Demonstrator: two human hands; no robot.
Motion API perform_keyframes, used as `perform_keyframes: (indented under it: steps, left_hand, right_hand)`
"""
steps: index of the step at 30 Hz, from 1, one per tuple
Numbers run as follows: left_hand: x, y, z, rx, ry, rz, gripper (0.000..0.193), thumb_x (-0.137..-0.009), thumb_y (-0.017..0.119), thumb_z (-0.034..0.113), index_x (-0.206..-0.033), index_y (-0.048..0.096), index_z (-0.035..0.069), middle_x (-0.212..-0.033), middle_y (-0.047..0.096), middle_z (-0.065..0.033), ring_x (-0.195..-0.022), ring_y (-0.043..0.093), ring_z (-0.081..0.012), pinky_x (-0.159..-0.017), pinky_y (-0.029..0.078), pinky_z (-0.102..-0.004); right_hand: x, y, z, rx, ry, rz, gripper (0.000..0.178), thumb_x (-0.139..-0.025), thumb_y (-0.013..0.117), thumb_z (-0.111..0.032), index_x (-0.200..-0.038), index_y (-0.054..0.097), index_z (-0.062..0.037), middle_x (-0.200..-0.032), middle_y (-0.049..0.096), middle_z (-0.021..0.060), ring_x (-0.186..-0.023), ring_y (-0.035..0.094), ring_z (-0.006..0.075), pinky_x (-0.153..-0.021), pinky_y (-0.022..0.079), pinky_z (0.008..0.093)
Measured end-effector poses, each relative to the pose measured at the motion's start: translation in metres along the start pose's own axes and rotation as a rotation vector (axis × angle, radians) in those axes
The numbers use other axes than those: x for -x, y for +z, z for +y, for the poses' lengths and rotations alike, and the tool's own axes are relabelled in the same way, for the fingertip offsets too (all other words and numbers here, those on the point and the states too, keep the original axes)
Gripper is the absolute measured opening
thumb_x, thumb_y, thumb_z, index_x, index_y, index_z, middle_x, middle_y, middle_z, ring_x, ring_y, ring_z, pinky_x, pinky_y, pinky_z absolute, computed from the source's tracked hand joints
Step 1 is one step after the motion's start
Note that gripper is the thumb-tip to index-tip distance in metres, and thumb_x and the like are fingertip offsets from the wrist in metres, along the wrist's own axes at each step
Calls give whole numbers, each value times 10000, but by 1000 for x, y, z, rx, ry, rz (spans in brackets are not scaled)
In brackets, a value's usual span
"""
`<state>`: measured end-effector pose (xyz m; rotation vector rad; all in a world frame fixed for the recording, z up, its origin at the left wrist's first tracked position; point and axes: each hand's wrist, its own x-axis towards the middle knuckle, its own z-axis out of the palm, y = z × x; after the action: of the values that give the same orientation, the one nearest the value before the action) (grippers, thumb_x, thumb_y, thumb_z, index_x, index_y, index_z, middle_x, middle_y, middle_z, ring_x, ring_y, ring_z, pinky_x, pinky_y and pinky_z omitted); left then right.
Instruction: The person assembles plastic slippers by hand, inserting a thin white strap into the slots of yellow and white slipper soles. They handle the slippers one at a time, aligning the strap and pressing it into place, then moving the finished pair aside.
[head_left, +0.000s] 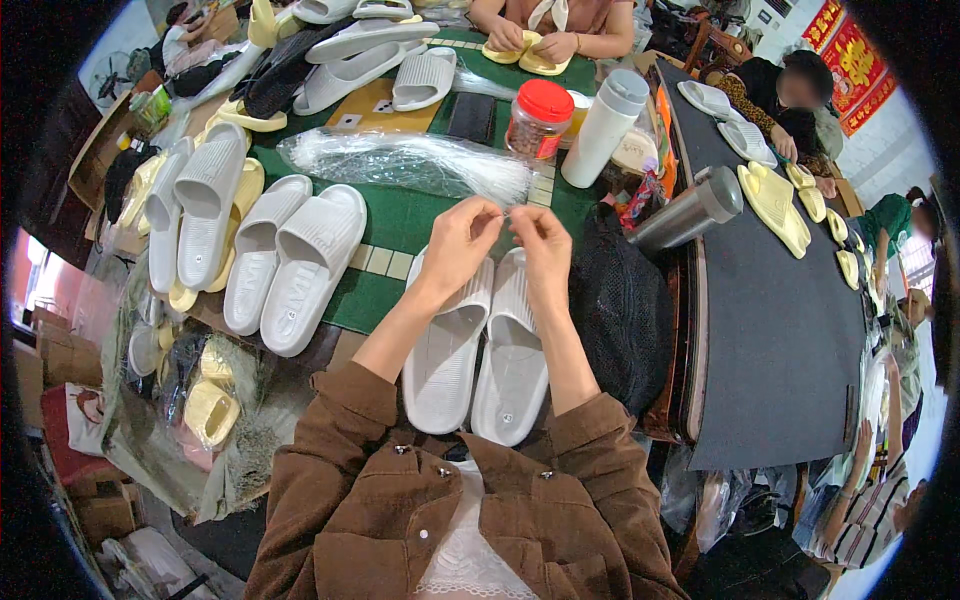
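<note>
A pair of light grey ridged slide slippers lies side by side at the table's near edge, toes pointing away from me: a left slipper (440, 370) and a right slipper (508, 385). Above their toe straps, my left hand (462, 248) and my right hand (543, 250) are close together, fingertips pinched. Whatever thin thing is between the fingers is too small to make out. Just beyond my hands lies a bundle of clear plastic strands (410, 165) in a transparent bag. Both hands partly cover the straps.
At left lie more grey slippers (318, 262), some stacked on yellow ones. A red-lidded jar (538, 128), white bottle (605, 130), steel tumbler (692, 212) and black mesh bag (622, 310) stand at right. Across the table, another person's hands handle yellow slippers (540, 58).
</note>
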<state>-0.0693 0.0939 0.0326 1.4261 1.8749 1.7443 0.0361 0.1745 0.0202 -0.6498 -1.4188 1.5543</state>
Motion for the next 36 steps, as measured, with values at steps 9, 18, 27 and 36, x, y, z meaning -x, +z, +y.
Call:
perform_keyframes:
  steps: [9, 18, 27, 36]
  left_hand:
    - [-1, -1, -2, -20, -2, -47, 134, -870, 655, 84, -952, 647, -21, -840, 671, -110, -733, 644, -173, -672, 507, -299]
    - [1, 1, -1, -4, -37, -61, 120, -874, 653, 80, -941, 643, -18, -826, 661, -87, -714, 621, -153, -655, 495, -289]
    - [0, 1, 0, 5, -12, -58, 104, -868, 648, 69, -901, 627, -27, -756, 621, -92, -647, 566, -138, -606, 457, -284]
    - [-1, 3, -5, 21, -21, -48, 96, -893, 637, 59, -941, 637, -24, -778, 648, -53, -687, 580, -94, -634, 470, -260]
  right_hand:
    - [-1, -2, 2, -9, -20, 72, 136, -903, 680, -144, -923, 671, -10, -811, 633, 0, -724, 547, 67, -657, 440, 219]
    - [-1, -1, 0, -74, 5, 66, 159, -904, 686, -171, -925, 665, -15, -795, 619, -3, -722, 540, 66, -653, 433, 216]
    - [-1, -2, 1, -94, -47, 116, 160, -915, 673, -182, -930, 645, -25, -791, 616, -7, -711, 534, 61, -640, 428, 220]
    - [0, 2, 1, 49, 0, -25, 118, -913, 637, -118, -943, 675, -10, -803, 647, -3, -710, 549, 66, -633, 444, 227]
